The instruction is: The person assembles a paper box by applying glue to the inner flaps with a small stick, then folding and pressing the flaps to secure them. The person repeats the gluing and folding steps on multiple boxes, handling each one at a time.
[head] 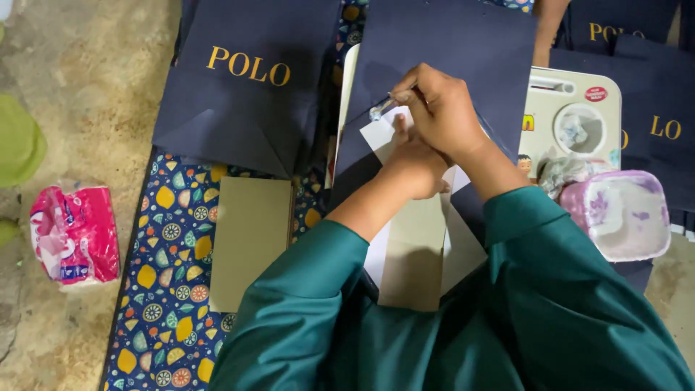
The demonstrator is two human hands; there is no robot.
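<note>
A small slim applicator (381, 108), seemingly a glue stick or pen with a pale tip, lies with its long axis running from lower left to upper right, its tip pointing left and slightly nearer, just over the white inner flap (378, 134) of a dark navy paper bag (449, 51) that lies flat in the middle of the scene. The right hand (441, 108) is closed around the applicator's far-right end, fingers curled tight on it, so the tool juts out to the left of that hand. The left hand (416, 163) lies directly nearer and under the right one, touching it, fingers pressed flat on the flap; it grips nothing that can be seen. A brown card insert (413, 253) lies nearer on the same bag, between the green sleeves. To the left, another navy bag (246, 94) and a second brown card (250, 242) rest on a patterned mat (166, 289). Far left on the bare floor (87, 87) is a pink packet (72, 232). To the right stands a small pale folding table (572, 108), and near it a pinkish plastic tub (626, 213).
</note>
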